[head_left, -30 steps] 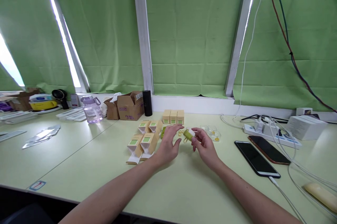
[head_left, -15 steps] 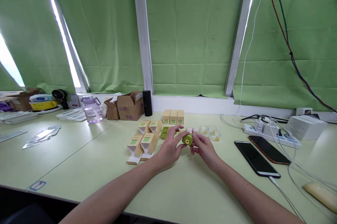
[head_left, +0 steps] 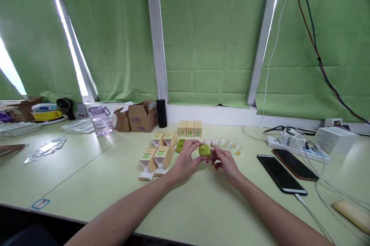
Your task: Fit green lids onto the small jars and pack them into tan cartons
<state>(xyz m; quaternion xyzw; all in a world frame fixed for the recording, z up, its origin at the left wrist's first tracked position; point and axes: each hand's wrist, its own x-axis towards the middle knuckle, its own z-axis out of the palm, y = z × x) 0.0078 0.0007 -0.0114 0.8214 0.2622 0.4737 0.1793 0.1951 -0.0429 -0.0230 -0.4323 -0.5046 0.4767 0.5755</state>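
Between the fingers of my left hand [head_left: 186, 160] is a small green case [head_left: 205, 150], held above the table. My right hand [head_left: 226, 162] is at the right side of the case, its fingers bent together; whether they grip anything small is hidden. Left of my left hand stand open cardboard boxes [head_left: 163, 156] with green labels. More green cases [head_left: 180, 145] lie behind my left hand. Small pinkish-white items [head_left: 211, 143] and clear round containers with yellow centres [head_left: 230, 145] sit behind my hands.
Closed small boxes [head_left: 190, 128] stand at the back, near a black cylinder [head_left: 162, 113] and a brown carton [head_left: 143, 116]. A purple bottle [head_left: 101, 120] is farther left. On the right are two phones [head_left: 281, 174], a power strip [head_left: 299, 149] and loose cables.
The green case has turned in my fingers and shifted slightly left. My right hand's fingers have changed position beside it. At the far left edge, a hand-like brown shape has come in over the table.
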